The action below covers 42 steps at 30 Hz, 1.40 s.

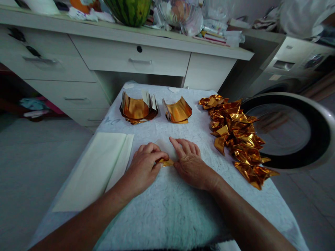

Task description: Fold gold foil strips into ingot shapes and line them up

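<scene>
Foil (168,162), apparently mid-fold
Left hand (144,168) pinches it, right hand (189,164) lies spread at its end; next likely calls for creasing.

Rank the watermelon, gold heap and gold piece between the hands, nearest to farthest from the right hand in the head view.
1. Gold piece: just left of the right hand.
2. Gold heap: right, on the table.
3. Watermelon: back, on the counter.

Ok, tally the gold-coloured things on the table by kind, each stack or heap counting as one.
Curved stacks: 2
Heap of folded pieces: 1
Gold piece between left hand and right hand: 1
Total: 4
</scene>
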Motion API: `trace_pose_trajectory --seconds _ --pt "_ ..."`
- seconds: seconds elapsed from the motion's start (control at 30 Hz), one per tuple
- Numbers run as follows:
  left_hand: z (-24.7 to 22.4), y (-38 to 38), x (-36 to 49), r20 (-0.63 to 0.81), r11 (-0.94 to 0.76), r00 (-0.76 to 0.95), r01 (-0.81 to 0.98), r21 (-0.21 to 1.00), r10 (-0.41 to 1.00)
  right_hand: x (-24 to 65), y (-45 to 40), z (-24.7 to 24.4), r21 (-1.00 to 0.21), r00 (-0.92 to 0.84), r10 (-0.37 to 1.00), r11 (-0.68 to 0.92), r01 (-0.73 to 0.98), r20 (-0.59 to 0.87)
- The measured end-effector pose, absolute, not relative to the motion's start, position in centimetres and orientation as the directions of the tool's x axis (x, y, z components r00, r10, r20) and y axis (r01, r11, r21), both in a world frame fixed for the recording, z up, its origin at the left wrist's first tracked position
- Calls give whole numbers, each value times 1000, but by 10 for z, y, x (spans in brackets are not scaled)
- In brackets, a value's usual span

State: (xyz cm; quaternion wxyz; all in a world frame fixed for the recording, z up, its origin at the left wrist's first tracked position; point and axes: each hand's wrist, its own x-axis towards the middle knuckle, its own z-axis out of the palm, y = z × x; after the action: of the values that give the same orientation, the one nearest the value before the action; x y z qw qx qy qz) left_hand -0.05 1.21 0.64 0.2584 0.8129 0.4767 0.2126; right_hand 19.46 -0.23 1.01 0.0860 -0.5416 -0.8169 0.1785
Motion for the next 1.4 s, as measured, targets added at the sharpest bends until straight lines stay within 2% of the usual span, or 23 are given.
trace_pose_trajectory --seconds 0.2,0.37,0.53,0.63,0.77,0.87,1.17,1.3,1.4 --pt "2 12 -3 110 -432 476 647 628 872 202 0 13 -420 -424 903 357 835 -75" --pt "4 10 -4 106 -441 490 643 625 865 201 2 16 -501 -369 926 279 819 -87" --pt "9 10 -4 95 -436 498 633 640 862 194 2 9 -454 -301 954 266 850 -5" --pt "10 12 -7 150 -409 422 636 654 894 192 2 8 -449 -299 954 271 851 10" --pt "6 18 -10 296 -361 223 725 587 929 192 2 12 -462 -313 950 288 839 23" --pt "2 20 -10 284 -329 195 750 574 939 192 2 14 -476 -315 949 289 830 26" --pt "0 21 -11 176 -216 124 573 791 976 193 4 13 -515 -335 941 307 800 41" --pt "5 20 -12 34 -95 152 410 907 988 195 5 12 -550 -338 939 315 773 61" --pt "9 20 -12 -40 -14 187 277 961 982 198 6 12 -631 -315 946 294 718 83"
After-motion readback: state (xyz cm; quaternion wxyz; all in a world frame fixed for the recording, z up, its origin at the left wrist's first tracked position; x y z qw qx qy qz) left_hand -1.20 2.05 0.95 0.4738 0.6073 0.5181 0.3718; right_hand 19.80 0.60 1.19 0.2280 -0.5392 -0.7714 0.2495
